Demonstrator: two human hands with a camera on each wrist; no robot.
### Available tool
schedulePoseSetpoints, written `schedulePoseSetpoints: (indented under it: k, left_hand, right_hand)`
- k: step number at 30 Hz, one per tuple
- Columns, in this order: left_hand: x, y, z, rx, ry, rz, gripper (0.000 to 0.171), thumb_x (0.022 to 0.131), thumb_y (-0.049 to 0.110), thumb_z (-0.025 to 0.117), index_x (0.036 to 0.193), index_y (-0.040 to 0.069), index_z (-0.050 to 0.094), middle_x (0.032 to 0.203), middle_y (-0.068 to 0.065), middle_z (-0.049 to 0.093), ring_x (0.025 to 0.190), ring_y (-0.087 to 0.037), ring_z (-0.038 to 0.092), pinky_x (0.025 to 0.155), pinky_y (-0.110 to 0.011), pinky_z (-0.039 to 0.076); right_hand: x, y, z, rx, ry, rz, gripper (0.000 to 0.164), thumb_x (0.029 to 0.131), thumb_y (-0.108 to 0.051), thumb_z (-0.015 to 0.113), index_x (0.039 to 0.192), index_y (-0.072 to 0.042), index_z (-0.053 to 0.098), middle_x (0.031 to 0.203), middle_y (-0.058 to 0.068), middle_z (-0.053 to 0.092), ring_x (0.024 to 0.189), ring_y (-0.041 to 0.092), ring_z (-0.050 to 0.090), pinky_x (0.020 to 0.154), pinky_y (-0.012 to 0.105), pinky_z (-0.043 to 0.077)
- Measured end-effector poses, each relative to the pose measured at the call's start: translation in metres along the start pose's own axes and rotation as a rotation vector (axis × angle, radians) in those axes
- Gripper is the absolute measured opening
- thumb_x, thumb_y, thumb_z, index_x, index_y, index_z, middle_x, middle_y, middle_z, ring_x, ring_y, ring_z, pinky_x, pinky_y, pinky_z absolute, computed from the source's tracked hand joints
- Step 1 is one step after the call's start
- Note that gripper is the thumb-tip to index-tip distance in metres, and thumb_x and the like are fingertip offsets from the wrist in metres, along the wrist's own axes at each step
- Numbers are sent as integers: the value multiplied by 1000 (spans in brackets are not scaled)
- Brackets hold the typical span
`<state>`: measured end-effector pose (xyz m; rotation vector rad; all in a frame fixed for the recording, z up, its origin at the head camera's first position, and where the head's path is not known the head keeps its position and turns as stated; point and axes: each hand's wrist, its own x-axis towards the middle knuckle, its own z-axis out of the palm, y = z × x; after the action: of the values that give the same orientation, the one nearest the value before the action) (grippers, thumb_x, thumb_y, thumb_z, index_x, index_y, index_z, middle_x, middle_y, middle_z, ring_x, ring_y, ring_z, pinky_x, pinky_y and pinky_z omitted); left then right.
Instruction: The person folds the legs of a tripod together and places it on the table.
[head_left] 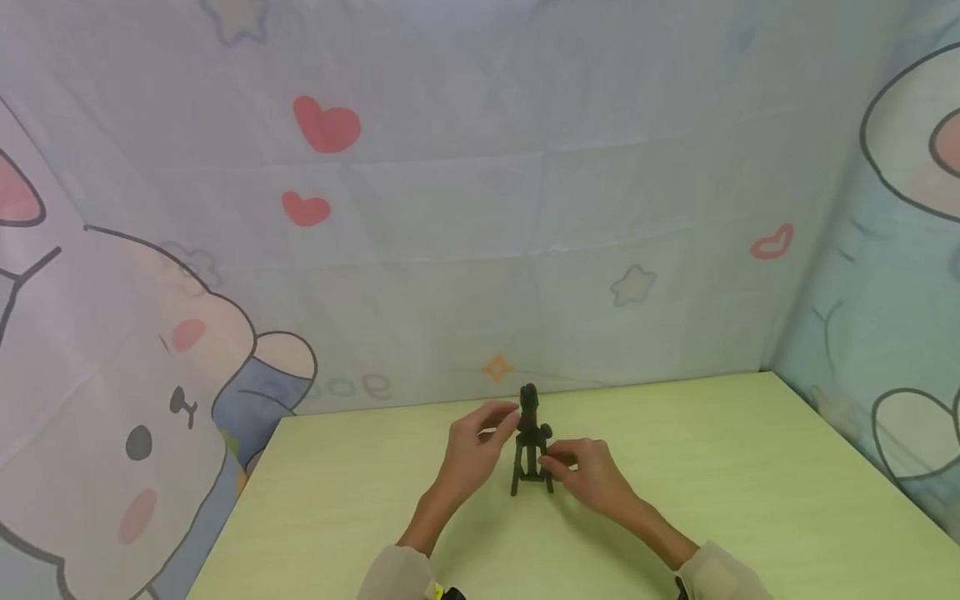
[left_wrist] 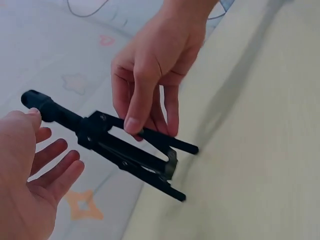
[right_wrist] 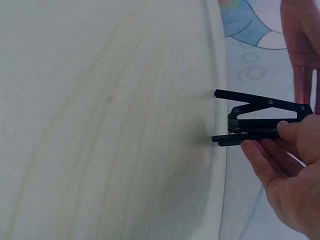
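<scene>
A small black tripod (head_left: 533, 435) stands upright with its legs partly spread, between both hands over the far part of the table. At its top end, the thumb and fingertips of my left hand (head_left: 474, 443) hold the head from the left side. Lower down, my right hand (head_left: 594, 477) pinches one leg between thumb and fingers. The left wrist view shows the tripod's legs (left_wrist: 150, 172) joined by short braces to a centre column. In the right wrist view, the leg ends (right_wrist: 218, 93) point toward the tabletop, and the tripod's head is out of frame.
A pale yellow-green table (head_left: 360, 492) spreads beneath the hands. Behind it hangs a cloth backdrop (head_left: 450, 208) printed with hearts, stars and cartoon animals, and more of this cloth lines both sides. A small black and yellow item (head_left: 450, 592) shows at the bottom edge beside the left sleeve.
</scene>
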<state>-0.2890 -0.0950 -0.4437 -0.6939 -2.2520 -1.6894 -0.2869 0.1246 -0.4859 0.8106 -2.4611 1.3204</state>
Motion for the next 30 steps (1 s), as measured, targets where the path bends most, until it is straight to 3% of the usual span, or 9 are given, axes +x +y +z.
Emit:
schedulePoseSetpoints:
  k: [4,9,12,20,30]
  left_hand:
    - [-12,-16,-4,15,-55,-51,24,107,27,63,120,10,74,116,-12,73,103,-32,71,86,-30,61]
    - [-25,-33,-3,87,-155,-97,17,104,16,67,117,8,74,111,-9,74,100,-28,72,86,-31,60]
    - [-29,-39,-1,108,-181,-119,14,102,11,69,114,7,74,107,-7,74,98,-26,73,84,-30,60]
    - [-35,-50,5,108,-184,-128,11,97,-1,70,107,0,74,99,-12,77,90,-23,75,81,-27,60]
    - [-36,-55,15,117,-115,-113,9,91,0,77,99,2,76,87,-3,76,83,-19,73,79,-31,59]
  right_hand:
    - [0,2,-2,-6,-40,-3,8,98,-9,74,99,-5,80,94,3,79,83,19,77,70,26,61]
    - [-1,3,-3,-19,-65,5,5,96,-8,76,99,-6,79,92,1,78,83,15,75,72,28,61]
    - [-1,3,-2,-27,-72,6,5,95,-7,76,99,-6,79,91,2,78,83,16,75,73,28,61]
    - [-3,5,2,0,-97,19,4,94,-5,76,97,-2,77,89,8,78,80,20,74,67,24,59]
    - [-3,5,1,31,-89,19,5,95,-1,73,96,-2,78,92,10,78,82,30,76,63,26,58]
